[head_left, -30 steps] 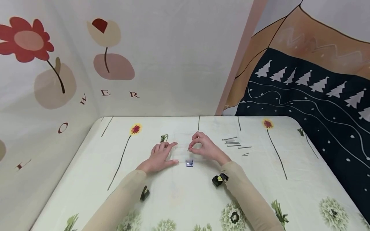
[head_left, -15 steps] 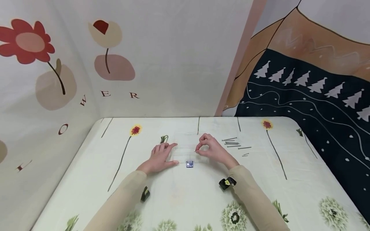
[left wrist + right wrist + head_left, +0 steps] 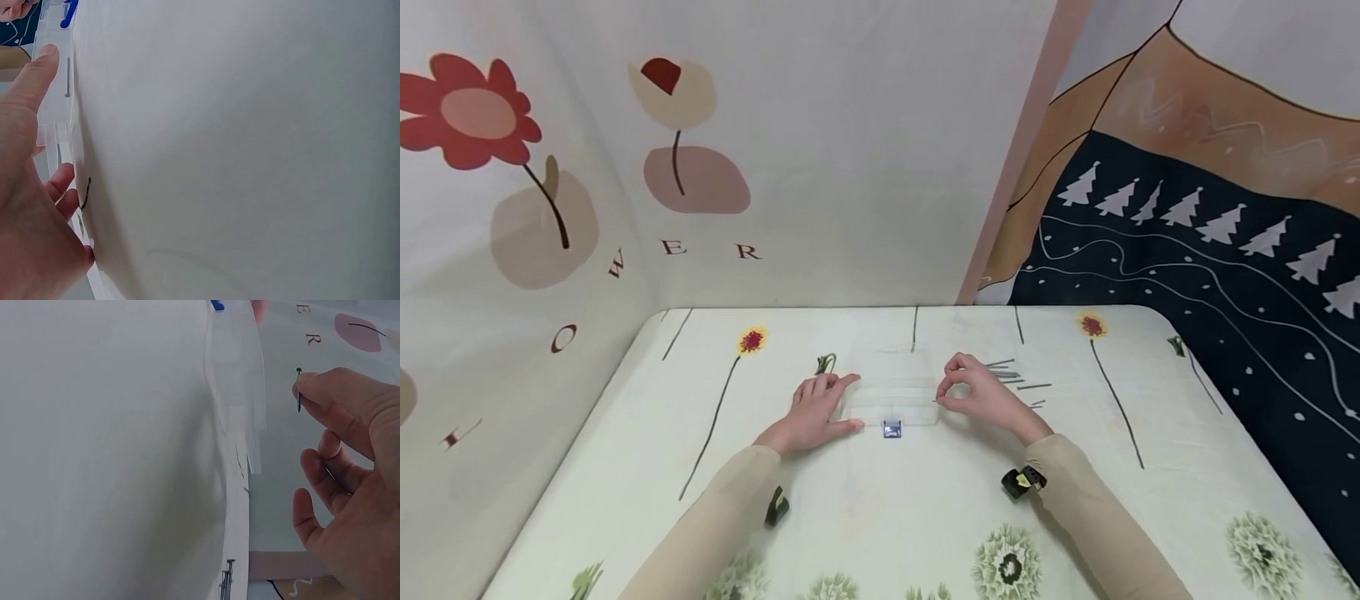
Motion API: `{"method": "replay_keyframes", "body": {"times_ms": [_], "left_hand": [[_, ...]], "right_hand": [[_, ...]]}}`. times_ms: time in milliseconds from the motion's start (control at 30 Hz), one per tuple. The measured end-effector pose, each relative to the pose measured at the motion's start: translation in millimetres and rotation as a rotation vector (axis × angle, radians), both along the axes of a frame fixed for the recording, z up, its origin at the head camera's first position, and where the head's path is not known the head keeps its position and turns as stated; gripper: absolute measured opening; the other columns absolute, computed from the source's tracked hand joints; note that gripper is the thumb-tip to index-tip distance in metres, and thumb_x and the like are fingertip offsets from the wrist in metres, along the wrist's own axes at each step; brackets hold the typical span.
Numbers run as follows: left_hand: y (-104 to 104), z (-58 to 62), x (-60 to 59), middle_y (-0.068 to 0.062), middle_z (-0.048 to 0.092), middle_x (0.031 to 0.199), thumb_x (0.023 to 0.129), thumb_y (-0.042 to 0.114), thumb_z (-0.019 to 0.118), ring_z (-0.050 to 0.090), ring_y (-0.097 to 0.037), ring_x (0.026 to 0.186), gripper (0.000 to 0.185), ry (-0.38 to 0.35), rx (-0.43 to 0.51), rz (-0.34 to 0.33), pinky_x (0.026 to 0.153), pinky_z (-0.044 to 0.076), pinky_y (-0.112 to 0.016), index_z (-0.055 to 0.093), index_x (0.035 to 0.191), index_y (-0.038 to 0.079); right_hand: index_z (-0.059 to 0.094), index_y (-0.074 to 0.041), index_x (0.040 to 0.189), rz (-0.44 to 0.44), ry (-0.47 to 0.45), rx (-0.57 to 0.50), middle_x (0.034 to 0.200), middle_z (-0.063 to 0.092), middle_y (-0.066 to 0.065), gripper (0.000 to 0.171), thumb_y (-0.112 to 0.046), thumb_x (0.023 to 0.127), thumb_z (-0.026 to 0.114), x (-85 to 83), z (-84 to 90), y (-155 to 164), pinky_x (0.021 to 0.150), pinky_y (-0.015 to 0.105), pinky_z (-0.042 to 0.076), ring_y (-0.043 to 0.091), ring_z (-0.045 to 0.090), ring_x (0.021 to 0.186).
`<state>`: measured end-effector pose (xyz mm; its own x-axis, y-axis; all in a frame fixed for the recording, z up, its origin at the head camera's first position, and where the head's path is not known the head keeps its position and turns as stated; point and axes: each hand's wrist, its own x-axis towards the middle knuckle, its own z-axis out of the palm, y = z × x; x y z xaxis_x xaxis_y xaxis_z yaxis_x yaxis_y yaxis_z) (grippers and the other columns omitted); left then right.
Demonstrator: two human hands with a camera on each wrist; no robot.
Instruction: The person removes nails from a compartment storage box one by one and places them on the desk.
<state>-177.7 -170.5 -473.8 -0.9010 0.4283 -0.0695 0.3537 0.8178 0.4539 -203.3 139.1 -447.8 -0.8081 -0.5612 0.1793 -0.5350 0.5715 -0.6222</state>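
My right hand (image 3: 981,396) pinches a small dark nail (image 3: 299,390) between thumb and forefinger, held nearly upright in the right wrist view. It hovers at the right edge of a clear plastic box (image 3: 891,408) with a blue latch (image 3: 892,428) on its front. Against the left side of that box rests my left hand (image 3: 816,410), its thumb at the near corner and fingers stretched toward the back. Through the box wall in the left wrist view shows one nail (image 3: 68,78).
Several long nails (image 3: 1006,373) lie in a loose group right of the box, partly behind the right hand. A single nail (image 3: 1034,386) and shorter ones (image 3: 1037,404) lie close by. The floral tablecloth (image 3: 865,517) meets a printed curtain (image 3: 850,208) at the back.
My right hand has moved right, from over the box to its right edge, with the small nail still pinched. The left hand has stayed in place.
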Motion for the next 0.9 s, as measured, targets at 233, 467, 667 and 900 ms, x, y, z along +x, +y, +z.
{"method": "replay_keyframes", "body": {"times_ms": [233,467,667,900], "left_hand": [[0.2,-0.6,0.9,-0.019,0.034,0.137,0.089,0.050,0.065,0.028,-0.037,0.122,0.078,-0.006,-0.001,0.002,0.103,0.018,-0.058,0.032,0.150,0.016],[0.5,0.1,0.3,-0.020,0.034,0.137,0.089,0.051,0.064,0.028,-0.037,0.124,0.077,-0.008,-0.003,0.000,0.103,0.018,-0.058,0.032,0.150,0.016],[-1.1,1.2,0.5,-0.019,0.035,0.136,0.089,0.050,0.065,0.028,-0.037,0.124,0.077,-0.003,-0.007,0.009,0.103,0.017,-0.058,0.032,0.150,0.016],[-1.2,2.8,-0.5,-0.019,0.033,0.137,0.089,0.050,0.064,0.027,-0.037,0.124,0.078,-0.029,-0.003,-0.001,0.104,0.016,-0.058,0.030,0.151,0.016]], "right_hand": [[0.072,-0.014,0.078,-0.004,0.074,0.045,0.091,0.045,-0.003,0.007,-0.008,0.081,0.075,1.1,-1.2,21.2,0.082,0.039,0.039,0.020,0.045,0.091],[0.073,-0.014,0.078,-0.026,0.094,0.057,0.092,0.049,-0.002,0.010,-0.004,0.079,0.076,1.4,0.2,45.0,0.083,0.043,0.039,0.025,0.048,0.095],[0.073,-0.015,0.078,-0.044,0.075,0.057,0.093,0.048,-0.001,0.010,-0.005,0.080,0.075,3.0,2.7,59.6,0.082,0.042,0.039,0.024,0.047,0.093],[0.072,-0.014,0.078,-0.061,0.099,0.074,0.092,0.048,-0.001,0.011,-0.004,0.079,0.077,7.8,-2.2,76.4,0.080,0.042,0.038,0.023,0.045,0.090]]}}
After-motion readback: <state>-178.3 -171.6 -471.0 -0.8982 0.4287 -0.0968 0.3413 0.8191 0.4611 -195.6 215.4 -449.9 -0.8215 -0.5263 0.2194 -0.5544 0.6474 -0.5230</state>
